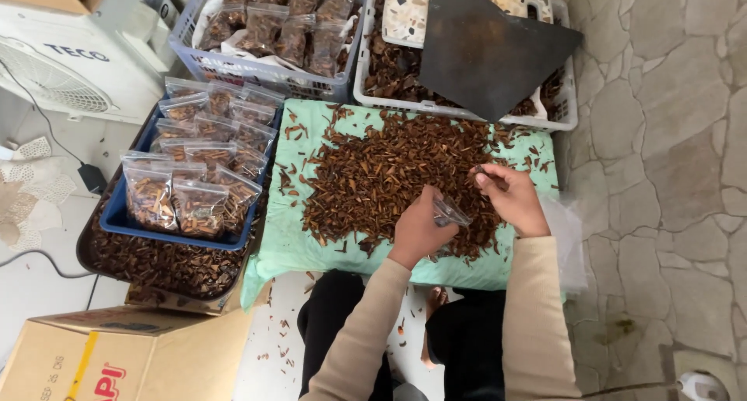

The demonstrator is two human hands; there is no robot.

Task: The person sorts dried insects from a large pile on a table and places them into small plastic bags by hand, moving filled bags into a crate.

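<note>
A heap of brown dried bark-like pieces (389, 175) lies on a mint-green cloth (288, 237) in front of me. My left hand (419, 230) holds a small clear plastic bag (451, 212) over the near side of the heap. My right hand (510, 198) is just to the right of the bag, fingers pinched on a few pieces at the heap's right edge. Both sleeves are beige.
A blue tray (117, 218) of filled clear bags stands at the left over a dark tray of loose pieces. Behind are a lilac basket (187, 35) of bags and a white basket (560, 121) with a dark sheet. A cardboard box (117, 362) and a fan unit (62, 66) are at left.
</note>
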